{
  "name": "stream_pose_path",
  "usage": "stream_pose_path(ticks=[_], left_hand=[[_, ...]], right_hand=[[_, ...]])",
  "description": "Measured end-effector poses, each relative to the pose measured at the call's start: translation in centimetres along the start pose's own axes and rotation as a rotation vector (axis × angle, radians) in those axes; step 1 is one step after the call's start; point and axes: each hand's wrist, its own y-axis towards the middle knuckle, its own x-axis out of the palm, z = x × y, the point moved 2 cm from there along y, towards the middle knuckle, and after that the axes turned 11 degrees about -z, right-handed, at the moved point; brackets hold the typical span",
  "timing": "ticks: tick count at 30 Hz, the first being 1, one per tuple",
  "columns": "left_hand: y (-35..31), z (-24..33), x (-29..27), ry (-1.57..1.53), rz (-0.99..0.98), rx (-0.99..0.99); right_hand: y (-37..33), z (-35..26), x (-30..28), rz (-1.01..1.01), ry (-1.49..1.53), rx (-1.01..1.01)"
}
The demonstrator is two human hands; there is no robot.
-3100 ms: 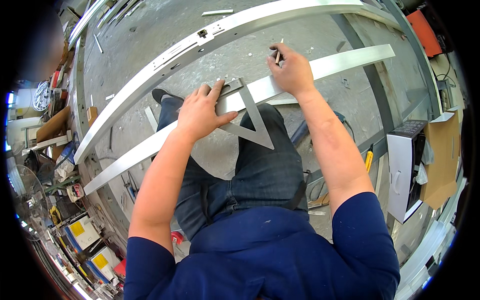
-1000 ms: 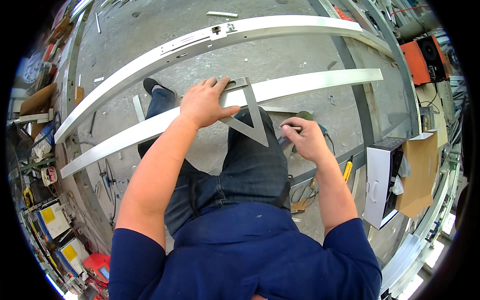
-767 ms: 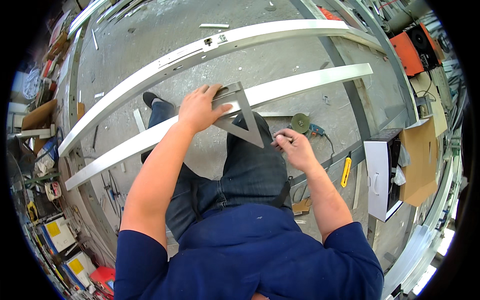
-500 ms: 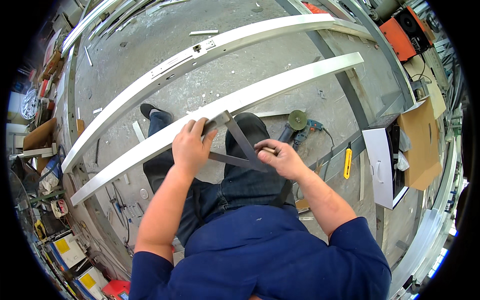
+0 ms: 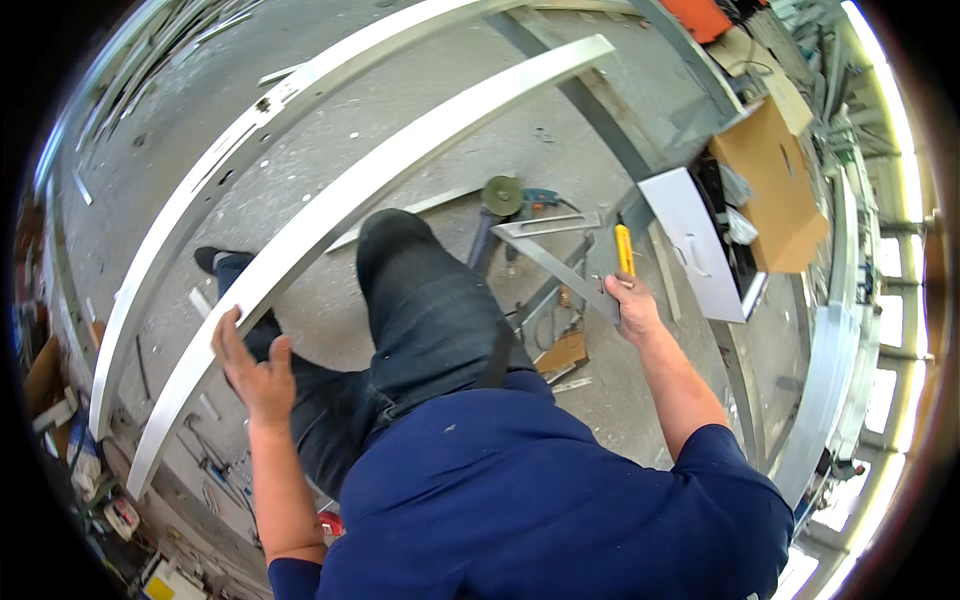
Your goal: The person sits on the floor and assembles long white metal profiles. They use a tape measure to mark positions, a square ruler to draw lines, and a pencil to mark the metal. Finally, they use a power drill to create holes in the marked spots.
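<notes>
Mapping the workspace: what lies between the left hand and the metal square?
In the head view, chiefly the jeans-covered right leg lies between the left hand and metal square.

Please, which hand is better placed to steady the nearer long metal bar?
Probably the left hand: it is open and overlaps the long metal bar in view, though contact is unclear. The right hand holds a metal triangle, away from the bar.
</notes>
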Motion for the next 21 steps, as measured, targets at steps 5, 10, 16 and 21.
stream_pose_path(ticks=[5,10,16,21], left_hand=[[0.2,-3.4,0.1,0.043,0.014,-0.072],[1.9,-4.2,-0.2,0.064,0.047,-0.067],[3.2,-5.3,-0.8,0.152,0.012,-0.063],[4.4,-5.3,-0.6,0.19,-0.064,-0.1]], right_hand=[[-0.7,8.7,-8.7,0.285,0.292,-0.02],[0.6,12.3,-10.3,0.391,0.422,-0.077],[1.9,12.8,-8.3,0.348,0.054,0.063],[-0.7,9.5,-6.8,0.525,-1.069,0.049]])
